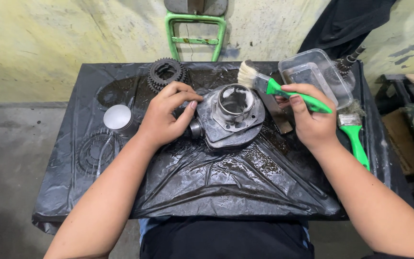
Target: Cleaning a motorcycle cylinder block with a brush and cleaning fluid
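My left hand (165,117) rests on the left side of the metal housing (231,117) — fingers curled on it. My right hand (310,120) grips a green brush (283,91) — bristles over the housing's far rim, mid-table.

Both forearms are bare with no sleeves, gloves or jewellery showing, above a dark garment over blue at the lap.

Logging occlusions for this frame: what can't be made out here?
Head view only:
- Left side of the metal housing: covered by the left hand.
- Brush handle middle: wrapped by the right hand.
- Clear container contents: murky through the plastic.
- Second brush: bristles partly behind the right hand.
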